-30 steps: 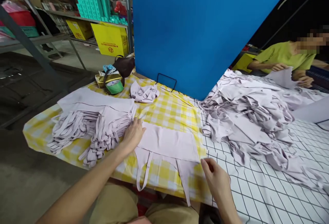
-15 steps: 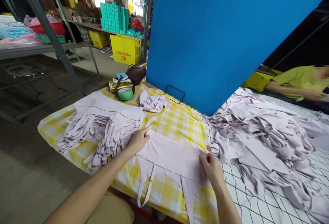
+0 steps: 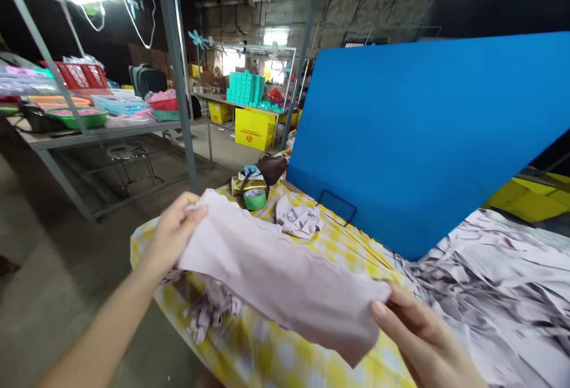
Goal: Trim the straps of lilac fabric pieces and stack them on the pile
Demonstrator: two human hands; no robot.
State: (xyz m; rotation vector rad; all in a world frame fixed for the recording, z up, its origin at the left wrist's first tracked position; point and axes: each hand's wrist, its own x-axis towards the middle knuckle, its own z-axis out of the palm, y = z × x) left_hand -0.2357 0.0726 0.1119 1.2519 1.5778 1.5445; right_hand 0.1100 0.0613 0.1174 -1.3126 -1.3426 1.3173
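Observation:
A pale lilac garment piece (image 3: 280, 275) is lifted off the yellow checked tablecloth (image 3: 320, 239) and stretched between both hands. My left hand (image 3: 171, 234) pinches its left corner, fingers closed on the cloth. My right hand (image 3: 418, 331) grips its right end at the lower right. Below the cloth, part of a stack of folded lilac pieces with straps (image 3: 209, 311) shows. A small crumpled lilac piece (image 3: 298, 220) lies further back on the table.
A large blue board (image 3: 427, 139) stands upright behind the table. A heap of loose lilac pieces (image 3: 503, 281) covers the right side. Bags and a green tape roll (image 3: 255, 198) sit at the table's far corner. Metal shelving (image 3: 102, 127) and yellow boxes (image 3: 255, 128) stand to the left.
The garment piece lay flat on the table under both hands; now both hands hold it up in the air. The view has tilted upward, and the person in green is out of sight.

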